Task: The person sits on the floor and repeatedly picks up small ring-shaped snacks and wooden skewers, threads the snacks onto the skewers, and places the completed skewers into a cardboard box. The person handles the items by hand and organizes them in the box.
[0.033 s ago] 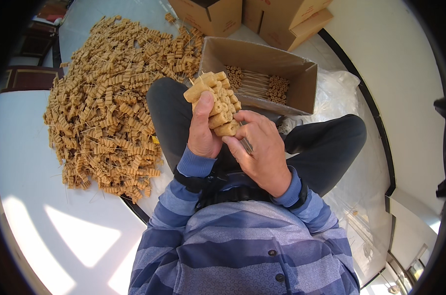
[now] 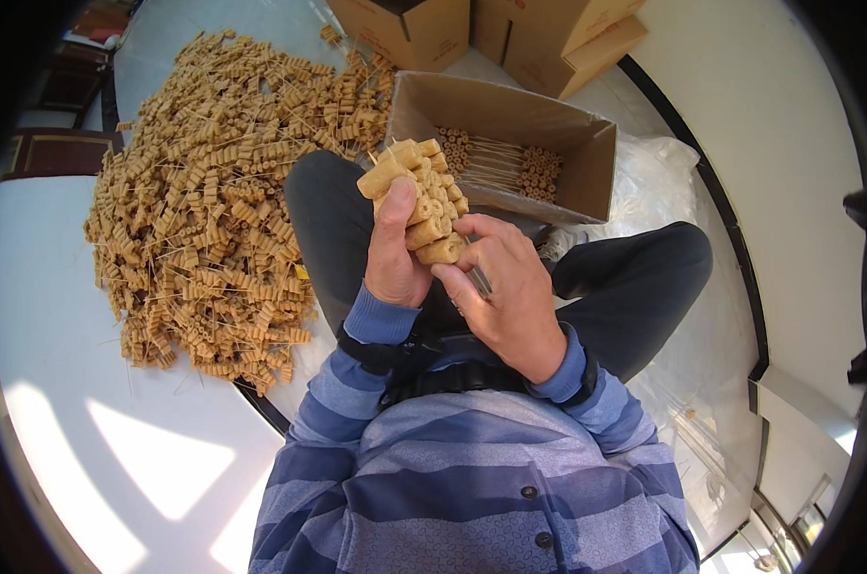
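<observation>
A bundle of skewers (image 2: pixel 419 206), each threaded with tan ridged rolls, is held upright above the lap. The left hand (image 2: pixel 393 251) is wrapped around the bundle's left side, thumb pressed up along the rolls. The right hand (image 2: pixel 505 287) is closed on the lower ends, where the bare sticks (image 2: pixel 479 279) are gathered between the fingers. Both hands are thus clamped on the same bundle, touching each other at its base.

Just beyond the bundle, an open cardboard box (image 2: pixel 586 158) is set against the knees; inside it, finished skewers (image 2: pixel 495 163) are laid flat in a row, their rolls at both ends and the sticks overlapping in the middle. Only part of the box floor appears covered. To the left, a large loose heap of skewers (image 2: pixel 204 210) is spread across the white floor (image 2: pixel 60 402), reaching toward the box's left wall. More cardboard boxes (image 2: pixel 471 33) are stacked at the far edge, and a clear plastic sheet (image 2: pixel 663 163) lies to the right.

Judged from this, the packing seems at an early stage: little is boxed, and most of the heap is left to be gathered.
</observation>
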`<act>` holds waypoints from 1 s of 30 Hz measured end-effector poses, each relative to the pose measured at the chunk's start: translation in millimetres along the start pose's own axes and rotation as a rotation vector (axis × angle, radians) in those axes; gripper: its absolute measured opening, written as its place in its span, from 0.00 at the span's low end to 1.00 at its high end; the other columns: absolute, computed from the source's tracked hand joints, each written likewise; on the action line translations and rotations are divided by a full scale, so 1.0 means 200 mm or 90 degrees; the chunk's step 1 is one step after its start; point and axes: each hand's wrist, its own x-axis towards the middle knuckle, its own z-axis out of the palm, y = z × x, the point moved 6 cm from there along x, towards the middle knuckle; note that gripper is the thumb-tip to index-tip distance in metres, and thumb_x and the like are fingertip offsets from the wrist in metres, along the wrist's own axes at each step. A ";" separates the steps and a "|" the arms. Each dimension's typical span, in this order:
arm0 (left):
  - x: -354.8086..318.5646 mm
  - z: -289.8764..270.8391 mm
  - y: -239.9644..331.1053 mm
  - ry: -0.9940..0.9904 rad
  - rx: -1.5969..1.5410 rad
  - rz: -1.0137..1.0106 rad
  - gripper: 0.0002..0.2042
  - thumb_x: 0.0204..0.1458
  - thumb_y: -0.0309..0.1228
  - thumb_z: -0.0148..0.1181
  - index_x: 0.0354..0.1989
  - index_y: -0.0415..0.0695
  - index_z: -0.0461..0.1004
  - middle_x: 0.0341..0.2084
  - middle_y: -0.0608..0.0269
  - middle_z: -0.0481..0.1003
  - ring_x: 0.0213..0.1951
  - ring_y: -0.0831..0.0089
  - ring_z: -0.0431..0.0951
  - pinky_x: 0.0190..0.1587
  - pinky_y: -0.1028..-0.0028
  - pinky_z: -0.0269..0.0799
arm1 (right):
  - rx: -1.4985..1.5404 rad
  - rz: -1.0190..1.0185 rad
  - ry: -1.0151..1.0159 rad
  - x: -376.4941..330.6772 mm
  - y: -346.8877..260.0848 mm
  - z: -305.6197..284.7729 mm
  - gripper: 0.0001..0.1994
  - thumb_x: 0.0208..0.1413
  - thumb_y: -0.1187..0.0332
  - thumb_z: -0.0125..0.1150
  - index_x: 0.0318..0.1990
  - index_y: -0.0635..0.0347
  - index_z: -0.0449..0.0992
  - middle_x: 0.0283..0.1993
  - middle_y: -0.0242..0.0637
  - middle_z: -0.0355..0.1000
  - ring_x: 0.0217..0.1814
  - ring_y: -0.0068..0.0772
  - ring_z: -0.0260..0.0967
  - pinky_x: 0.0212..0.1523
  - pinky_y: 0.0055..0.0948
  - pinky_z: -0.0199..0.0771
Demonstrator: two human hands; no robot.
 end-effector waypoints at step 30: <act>0.16 0.09 -0.06 -0.172 0.197 -0.175 0.41 0.51 0.33 0.66 0.71 0.37 0.50 0.61 0.53 0.64 0.63 0.62 0.67 0.66 0.62 0.64 | 0.122 0.102 -0.011 0.02 0.27 -0.02 0.33 0.65 0.55 0.57 0.69 0.70 0.56 0.71 0.59 0.55 0.74 0.61 0.51 0.73 0.46 0.52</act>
